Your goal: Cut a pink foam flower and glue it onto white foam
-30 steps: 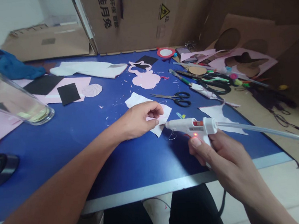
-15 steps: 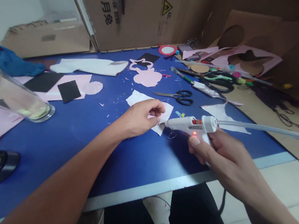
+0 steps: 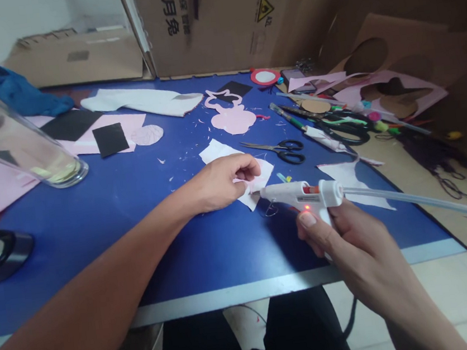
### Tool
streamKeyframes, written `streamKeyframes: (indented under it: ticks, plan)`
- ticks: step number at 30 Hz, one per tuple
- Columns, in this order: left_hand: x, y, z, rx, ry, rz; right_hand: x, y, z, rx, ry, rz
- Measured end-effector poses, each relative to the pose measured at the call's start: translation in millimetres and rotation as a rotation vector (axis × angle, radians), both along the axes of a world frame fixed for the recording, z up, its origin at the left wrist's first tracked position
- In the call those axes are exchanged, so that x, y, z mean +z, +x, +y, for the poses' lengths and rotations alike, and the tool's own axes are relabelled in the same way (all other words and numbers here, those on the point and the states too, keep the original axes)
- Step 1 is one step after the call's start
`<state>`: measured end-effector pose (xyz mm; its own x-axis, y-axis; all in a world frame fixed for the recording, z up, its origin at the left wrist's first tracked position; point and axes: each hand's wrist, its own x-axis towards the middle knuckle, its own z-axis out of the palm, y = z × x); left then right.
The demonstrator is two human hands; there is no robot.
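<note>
My right hand (image 3: 350, 240) is wrapped round the grip of a white hot glue gun (image 3: 294, 191), whose small light glows red. A long clear glue stick (image 3: 409, 200) pokes out of its back end. The metal nozzle points left, close to the fingertips of my left hand (image 3: 228, 181). Those fingers are curled and pinched over a white piece of cloth or paper (image 3: 265, 172) on the blue table; what they pinch is too small to make out. A bit of pale pink shows beside the thumb. Thin strands of glue curl under the nozzle.
Black-handled scissors (image 3: 285, 149) lie beyond the glue gun. Farther back is a pink cloud-shaped cutout (image 3: 233, 121). A clear water glass (image 3: 64, 170) and a tape roll (image 3: 2, 254) stand at left. Pens and tools clutter the right, near a white scrap (image 3: 356, 180). Cardboard (image 3: 233, 23) walls the back.
The whole view has shifted slightly. Both hands and the glue gun hold nearly the same pose, with the nozzle still by the left fingertips.
</note>
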<state>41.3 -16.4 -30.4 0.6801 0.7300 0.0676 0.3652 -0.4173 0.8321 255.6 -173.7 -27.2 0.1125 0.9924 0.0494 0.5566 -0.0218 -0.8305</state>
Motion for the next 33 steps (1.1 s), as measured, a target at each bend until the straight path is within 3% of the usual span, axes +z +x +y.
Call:
streamKeyframes:
  ticks: [33]
  plan:
    - [2.6, 0.9, -1.2, 0.01, -0.015, 0.01, 7.2, -7.2, 1.2, 0.011, 0.036, -0.133]
